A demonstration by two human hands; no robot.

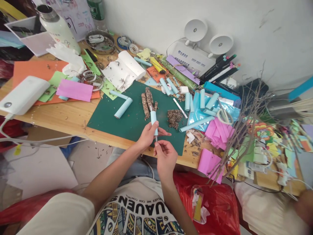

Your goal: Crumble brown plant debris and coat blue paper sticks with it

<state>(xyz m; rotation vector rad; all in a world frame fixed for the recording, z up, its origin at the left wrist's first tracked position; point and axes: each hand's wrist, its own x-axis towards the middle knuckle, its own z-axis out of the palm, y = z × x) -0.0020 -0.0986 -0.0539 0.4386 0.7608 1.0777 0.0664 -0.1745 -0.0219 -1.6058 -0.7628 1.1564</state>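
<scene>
Tube (153, 118) is over the near part of the mat (105, 120), one end pointing toward me and the other toward the brown sticks (145, 105). At the mat's near edge, I see the right hand (166, 157) with its fingertips pinched narrow on a thin rod (156, 138) at the tube's near end. Just beyond, the left hand (147, 134) has its thumb and fingers closed round the tube. A pale tip shows at the far end; I cannot tell whether it is the same rod. I judge the step in hand to be working the rod inside the tube; moving it calls for a steady left grip and a straight, light push or pull, as a skewed one could crease the wall.

Pink paper (210, 163) is off the mat's near right corner. Farther up, a brown clump (174, 118) is on the mat's right part, a bent blue piece (123, 107) on its left, and the sticks between them. Past the mat's far edge I see a white roll (132, 65), then a lamp (193, 58) by the wall
</scene>
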